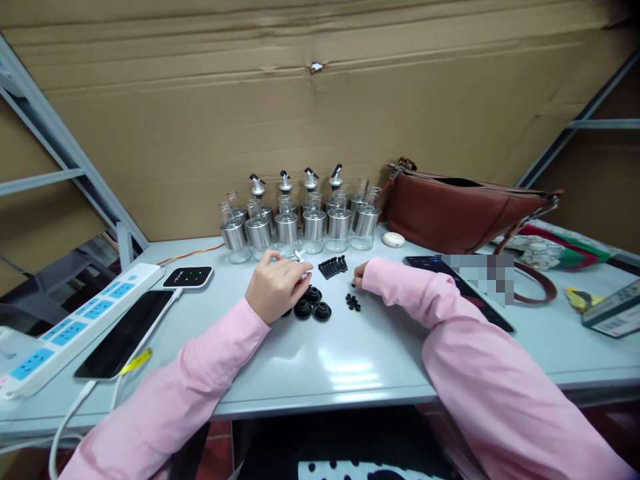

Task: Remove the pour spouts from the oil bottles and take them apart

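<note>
On the far left of the bench (310,367), a white power strip (75,327) runs off the frame edge, with a dark phone (125,341) and a small black charger (189,277) beside it. Past these, the left hand (274,287) is curled shut over something small and pale near its fingertips; what it is cannot be made out, as the knuckles cover most of it. Just beside that hand lie black rubber stoppers (313,305), one partly hidden under the palm. Behind them stands a row of glass bottles (300,227) with steel collars, four bearing pour spouts. A bunch of black spout tubes (333,266) lies in front of the row, and tiny black rings (353,303) sit just right of the stoppers. The right hand (359,275) is mostly swallowed by its pink sleeve, so I cannot tell whether it grips anything. Bare bench surface lies toward the near edge. Further right, a brown bag (460,210) rests against the cardboard wall.
</note>
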A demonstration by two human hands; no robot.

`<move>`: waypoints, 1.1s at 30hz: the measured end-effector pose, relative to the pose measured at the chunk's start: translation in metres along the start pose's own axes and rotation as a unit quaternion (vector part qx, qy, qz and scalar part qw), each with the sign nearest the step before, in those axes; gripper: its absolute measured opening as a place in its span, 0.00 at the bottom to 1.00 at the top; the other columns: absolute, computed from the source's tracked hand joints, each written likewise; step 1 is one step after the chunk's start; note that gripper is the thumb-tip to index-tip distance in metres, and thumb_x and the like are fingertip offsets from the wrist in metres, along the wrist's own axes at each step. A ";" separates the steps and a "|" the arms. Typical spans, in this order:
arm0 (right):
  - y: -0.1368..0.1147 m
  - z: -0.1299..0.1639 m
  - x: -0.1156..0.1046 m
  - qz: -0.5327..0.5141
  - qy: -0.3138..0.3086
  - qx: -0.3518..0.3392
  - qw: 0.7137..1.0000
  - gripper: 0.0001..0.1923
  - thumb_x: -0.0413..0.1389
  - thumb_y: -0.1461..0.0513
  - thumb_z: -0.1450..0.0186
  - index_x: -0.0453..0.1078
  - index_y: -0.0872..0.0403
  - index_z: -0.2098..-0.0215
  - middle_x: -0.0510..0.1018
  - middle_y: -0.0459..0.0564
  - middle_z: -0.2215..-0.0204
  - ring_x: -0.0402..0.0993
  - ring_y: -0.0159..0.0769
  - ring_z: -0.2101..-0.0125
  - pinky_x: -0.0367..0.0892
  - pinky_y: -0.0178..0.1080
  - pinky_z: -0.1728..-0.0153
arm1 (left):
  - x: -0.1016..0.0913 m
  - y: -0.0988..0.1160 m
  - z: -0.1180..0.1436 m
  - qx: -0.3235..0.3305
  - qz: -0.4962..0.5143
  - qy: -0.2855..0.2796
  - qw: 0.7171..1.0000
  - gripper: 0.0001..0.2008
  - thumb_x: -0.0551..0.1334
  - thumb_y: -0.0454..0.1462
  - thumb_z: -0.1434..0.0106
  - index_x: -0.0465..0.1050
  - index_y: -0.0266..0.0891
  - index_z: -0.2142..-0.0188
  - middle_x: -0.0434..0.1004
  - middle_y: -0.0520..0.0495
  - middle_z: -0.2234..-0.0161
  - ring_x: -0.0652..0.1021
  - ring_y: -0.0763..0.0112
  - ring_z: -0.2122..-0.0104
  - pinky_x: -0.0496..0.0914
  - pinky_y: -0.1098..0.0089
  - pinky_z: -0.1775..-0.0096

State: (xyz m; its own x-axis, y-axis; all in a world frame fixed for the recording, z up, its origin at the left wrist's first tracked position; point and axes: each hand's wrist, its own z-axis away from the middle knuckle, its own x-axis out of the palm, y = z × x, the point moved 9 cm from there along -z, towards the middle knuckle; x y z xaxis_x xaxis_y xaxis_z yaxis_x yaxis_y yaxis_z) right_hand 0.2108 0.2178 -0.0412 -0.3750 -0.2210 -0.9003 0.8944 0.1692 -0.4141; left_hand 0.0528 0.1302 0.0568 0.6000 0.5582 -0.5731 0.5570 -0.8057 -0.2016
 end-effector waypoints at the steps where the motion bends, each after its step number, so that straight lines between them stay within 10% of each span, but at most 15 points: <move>1: 0.003 -0.001 0.003 0.021 -0.013 0.022 0.999 0.17 0.52 0.58 0.37 0.59 0.56 0.82 0.61 0.40 0.84 0.57 0.25 0.80 0.57 0.32 0.75 | 0.000 0.000 0.000 0.000 0.002 -0.002 1.000 0.03 0.56 0.31 0.39 0.69 0.37 0.66 0.76 0.54 0.77 0.72 0.77 0.79 0.61 0.68 0.63; 10: 0.003 -0.004 0.017 0.090 -0.078 0.130 0.984 0.20 0.52 0.61 0.41 0.57 0.56 0.89 0.60 0.44 0.90 0.54 0.27 0.84 0.52 0.34 0.78 | 0.001 0.001 0.000 0.000 0.011 -0.005 1.000 0.04 0.56 0.30 0.40 0.69 0.37 0.66 0.76 0.54 0.77 0.72 0.78 0.80 0.62 0.68 0.63; 15: 0.008 -0.007 0.016 0.044 -0.041 0.113 0.992 0.06 0.57 0.62 0.45 0.65 0.56 0.76 0.64 0.40 0.83 0.57 0.25 0.80 0.54 0.30 0.78 | 0.001 0.001 0.000 0.000 0.009 -0.008 1.000 0.04 0.56 0.30 0.39 0.69 0.37 0.67 0.75 0.55 0.78 0.71 0.78 0.80 0.61 0.68 0.63; 33: 0.013 0.004 0.033 -0.150 -0.095 0.131 0.975 0.11 0.59 0.62 0.43 0.63 0.56 0.79 0.65 0.41 0.91 0.63 0.27 0.88 0.60 0.30 0.86 | 0.007 0.001 0.002 0.001 -0.004 -0.034 0.999 0.06 0.54 0.31 0.39 0.68 0.38 0.69 0.73 0.56 0.80 0.70 0.77 0.80 0.61 0.69 0.63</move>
State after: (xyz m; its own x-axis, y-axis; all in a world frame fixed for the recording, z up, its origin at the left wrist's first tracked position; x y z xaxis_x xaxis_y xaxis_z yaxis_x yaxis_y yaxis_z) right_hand 0.2109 0.2084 -0.0754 -0.6000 -0.4019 -0.6917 0.7919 -0.1758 -0.5848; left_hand 0.0563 0.1331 0.0506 0.5558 0.5498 -0.6236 0.5601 -0.8019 -0.2078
